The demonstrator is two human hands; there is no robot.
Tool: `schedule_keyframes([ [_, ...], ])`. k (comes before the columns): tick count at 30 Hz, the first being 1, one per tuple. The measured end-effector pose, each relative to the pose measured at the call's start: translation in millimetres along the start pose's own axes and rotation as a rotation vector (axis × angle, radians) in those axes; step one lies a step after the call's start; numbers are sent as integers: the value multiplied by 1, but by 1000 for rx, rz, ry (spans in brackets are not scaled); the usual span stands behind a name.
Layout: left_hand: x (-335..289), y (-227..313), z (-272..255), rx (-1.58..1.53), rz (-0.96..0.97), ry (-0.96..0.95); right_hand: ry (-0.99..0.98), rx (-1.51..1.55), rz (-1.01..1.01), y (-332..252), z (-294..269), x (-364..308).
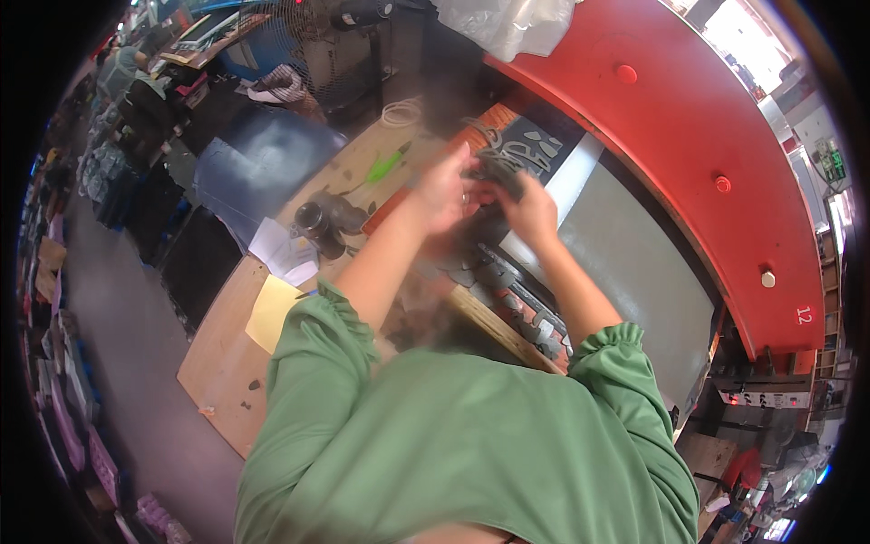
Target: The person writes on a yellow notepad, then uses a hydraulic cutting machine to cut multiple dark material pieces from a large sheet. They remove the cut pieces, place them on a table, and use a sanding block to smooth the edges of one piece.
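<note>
Both of my hands are raised over the work table beside the belt, close together. Between them is a small bunch of dark grey-green flat pieces (498, 170), whose exact kind I cannot make out. My right hand (533, 210) is closed on the bunch from the right. On the other side my left hand (447, 192) has its fingers bent against the same pieces, partly blurred. Beneath the hands lie more dark cut pieces (494, 275), next to a wooden strip (498, 328). Beyond, pale curved shapes (542, 145) rest on a dark surface.
A red machine (625, 127) with a grey belt (634, 263) stands on the right. On the wooden table (222, 372) are a green-handled tool (387, 167), a black cylindrical container (317, 225), white paper (283, 252) and yellow paper (272, 313). A dark blue chair-like surface (263, 159) adjoins it.
</note>
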State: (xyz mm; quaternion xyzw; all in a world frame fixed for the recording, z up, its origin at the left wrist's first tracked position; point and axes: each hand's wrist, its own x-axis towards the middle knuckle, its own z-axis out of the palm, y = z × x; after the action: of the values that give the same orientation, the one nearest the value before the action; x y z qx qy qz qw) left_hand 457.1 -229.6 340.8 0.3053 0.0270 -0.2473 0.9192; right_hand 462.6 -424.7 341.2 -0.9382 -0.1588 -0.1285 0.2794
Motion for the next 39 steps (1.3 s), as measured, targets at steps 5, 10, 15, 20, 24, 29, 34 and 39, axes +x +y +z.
schedule_keyframes([
  [5, 1, 10, -18, 252, 377, 196, 270, 954, 111, 11, -64, 47],
  [10, -2, -33, -50, 1556, 456, 573, 423, 1073, 14, 2, -121, 44],
  [15, 10, -89, -53, 2026, 569, 738, 525, 1097, 109, -4, -131, 38],
  [20, 17, -74, -62, 2456, 589, 444, 446, 1077, 198, 11, -125, 35],
  [24, -5, -28, -38, 2459, 1072, 262, 466, 1092, 179, 20, -131, 30],
  [29, -44, 32, 49, 2297, 1446, 53, 413, 1074, 87, 15, -136, 25],
  [34, -57, 60, 124, 1938, 1441, -168, 220, 954, 2, -15, -129, 19],
  [39, -37, 51, 141, 1661, 1267, -330, -50, 1251, 27, -47, -119, -2],
])
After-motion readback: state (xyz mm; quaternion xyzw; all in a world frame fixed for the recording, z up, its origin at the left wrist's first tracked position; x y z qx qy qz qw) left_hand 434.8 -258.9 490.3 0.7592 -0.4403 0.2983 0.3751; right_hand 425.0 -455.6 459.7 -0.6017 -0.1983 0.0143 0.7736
